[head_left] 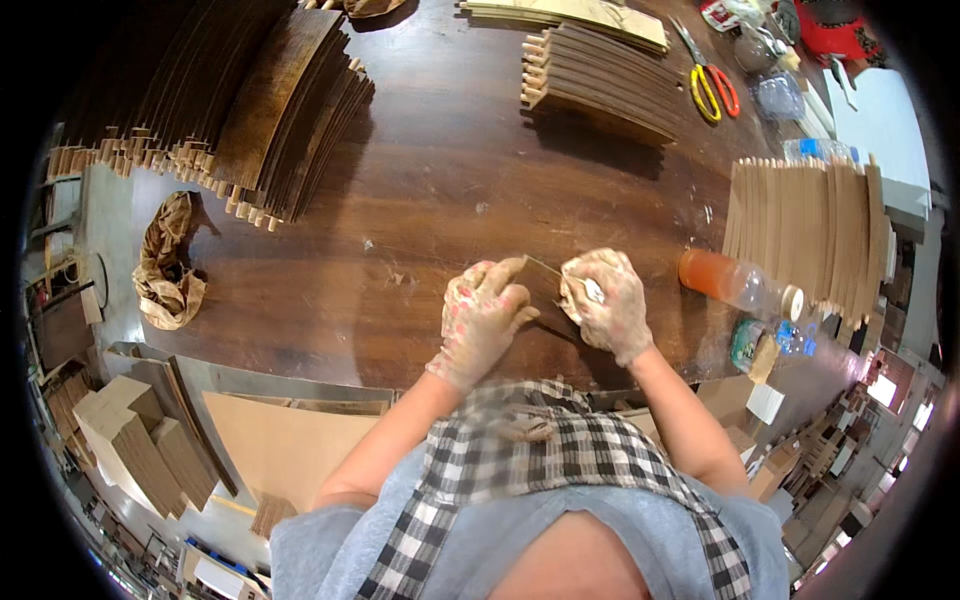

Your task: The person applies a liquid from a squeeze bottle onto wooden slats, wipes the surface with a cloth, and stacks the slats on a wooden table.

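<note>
Both my hands wear thin, stained gloves and meet over the near middle of the brown table (400, 230). My left hand (483, 318) is closed on the left end of a thin dark wooden slat (545, 287), tilted so that its pale upper edge shows. At the slat's right side, my right hand (612, 308) is closed round a crumpled whitish rag (574, 300) that presses against the wood. Part of the slat is hidden behind my fingers.
Dark slats with pegged ends (280, 110) are stacked at far left, and more (605, 80) at the back. Lighter slats (800, 230) stand on the right by a bottle of orange liquid (725, 280). Scissors (712, 85) lie far right; crumpled brown paper (170, 265) lies left.
</note>
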Available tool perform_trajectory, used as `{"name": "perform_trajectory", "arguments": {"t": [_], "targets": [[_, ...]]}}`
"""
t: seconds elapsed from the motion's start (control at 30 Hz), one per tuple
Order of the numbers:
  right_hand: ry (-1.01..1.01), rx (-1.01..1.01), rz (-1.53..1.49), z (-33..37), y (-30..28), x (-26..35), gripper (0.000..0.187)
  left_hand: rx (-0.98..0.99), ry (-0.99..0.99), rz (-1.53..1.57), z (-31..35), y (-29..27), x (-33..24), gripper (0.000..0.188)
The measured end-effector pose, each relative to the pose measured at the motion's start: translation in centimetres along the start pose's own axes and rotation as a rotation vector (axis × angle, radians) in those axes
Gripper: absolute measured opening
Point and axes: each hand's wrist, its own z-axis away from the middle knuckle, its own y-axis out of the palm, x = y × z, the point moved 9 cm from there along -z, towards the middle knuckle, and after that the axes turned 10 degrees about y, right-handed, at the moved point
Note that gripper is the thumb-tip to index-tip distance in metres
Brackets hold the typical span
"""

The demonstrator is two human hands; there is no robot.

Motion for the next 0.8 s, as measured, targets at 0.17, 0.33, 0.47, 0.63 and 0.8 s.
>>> {"name": "perform_trajectory", "arguments": {"t": [0.17,0.33,0.47,0.63,0.8], "targets": [[-0.018,-0.033,-0.026,-3.8,2.5,2.7,0.015,0.057,-0.009,-0.019,-0.5,0.5,0.0,0.030],[0.133,-0.021,-0.019,0.1,0.0,-0.3,0.013,0.067,-0.010,0.003,-0.5,0.3,0.2,0.027],[-0.090,-0.093,0.051,-1.7,0.3,3.1,0.012,0.058,0.010,-0.029,-1.0,0.1,-0.3,0.023],[0.083,-0.100,-0.060,-1.1,0.9,0.9,0.017,0.058,0.051,-0.014,-1.0,0.4,-0.2,0.027],[0.242,-0.132,0.110,7.8,-4.3,-6.0,0.015,0.072,0.023,-0.042,-0.7,0.7,-0.1,0.028]]}}
